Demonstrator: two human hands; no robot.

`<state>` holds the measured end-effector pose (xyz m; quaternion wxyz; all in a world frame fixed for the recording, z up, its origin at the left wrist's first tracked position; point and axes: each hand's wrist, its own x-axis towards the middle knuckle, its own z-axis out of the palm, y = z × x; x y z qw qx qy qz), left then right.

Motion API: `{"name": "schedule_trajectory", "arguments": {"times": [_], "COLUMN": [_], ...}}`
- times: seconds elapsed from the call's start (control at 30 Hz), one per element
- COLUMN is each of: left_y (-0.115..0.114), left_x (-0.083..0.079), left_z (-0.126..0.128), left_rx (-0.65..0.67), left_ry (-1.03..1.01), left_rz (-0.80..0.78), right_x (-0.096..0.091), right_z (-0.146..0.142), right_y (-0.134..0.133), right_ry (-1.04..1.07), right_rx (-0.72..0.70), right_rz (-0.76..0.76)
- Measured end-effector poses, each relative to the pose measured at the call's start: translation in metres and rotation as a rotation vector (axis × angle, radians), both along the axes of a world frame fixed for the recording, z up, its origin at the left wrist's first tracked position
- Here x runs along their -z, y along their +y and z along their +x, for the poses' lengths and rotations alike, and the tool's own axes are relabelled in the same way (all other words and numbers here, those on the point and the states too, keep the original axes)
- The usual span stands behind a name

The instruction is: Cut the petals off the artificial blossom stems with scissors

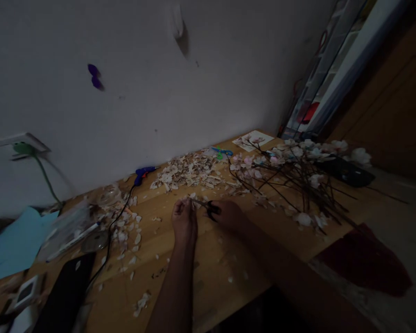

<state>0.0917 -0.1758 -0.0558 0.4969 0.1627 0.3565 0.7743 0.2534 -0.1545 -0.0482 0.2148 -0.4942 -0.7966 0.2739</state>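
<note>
Near the middle of the wooden table, my left hand (183, 217) is closed, its fingertips pinching a small pale piece (186, 200) whose kind is too small to make out. My right hand (228, 215) grips the dark handles of a pair of scissors (212, 209). The blades point left and reach the piece at my left fingertips; whether they touch it is unclear. Just beyond both hands lies a wide heap of pale, curled scraps (190, 170). Small white petal-like pieces (137, 238) are scattered left of my left hand.
A blue glue gun (141, 175) with a black cord lies at the back left. Branches with white and pink blossoms (294, 155) spread over the right side. Blue scissors (222, 151) rest behind the heap. Blue paper (15, 243) and a black slab (65, 293) lie left.
</note>
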Motion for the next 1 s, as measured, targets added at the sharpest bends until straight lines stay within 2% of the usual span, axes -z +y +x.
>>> {"name": "schedule_trajectory", "arguments": {"times": [0.2, 0.37, 0.43, 0.57, 0.63, 0.8, 1.0], "left_y": [0.0, -0.001, -0.002, -0.004, -0.005, -0.005, -0.008], "left_x": [-0.001, -0.007, -0.009, -0.013, -0.012, -0.014, -0.029], "left_z": [-0.002, -0.003, -0.003, -0.006, -0.007, -0.008, -0.007], "left_rx": [-0.022, -0.036, -0.041, -0.057, -0.091, -0.113, -0.111], "left_ry": [0.001, 0.006, 0.0, 0.004, -0.012, -0.096, -0.246], "left_rz": [-0.023, -0.004, -0.01, -0.021, -0.021, -0.017, -0.125], "right_x": [0.004, 0.01, 0.008, 0.002, 0.001, 0.003, -0.003], "right_z": [0.0, 0.002, 0.001, -0.003, -0.006, -0.006, -0.005], "right_y": [0.004, 0.006, 0.003, -0.004, -0.006, -0.005, -0.008], "right_ry": [0.061, 0.147, 0.133, 0.065, 0.069, 0.103, 0.016], "right_rx": [0.004, 0.128, 0.123, -0.035, -0.009, 0.113, -0.002], "right_rz": [-0.051, -0.048, 0.036, 0.3, 0.357, 0.331, 0.244]}}
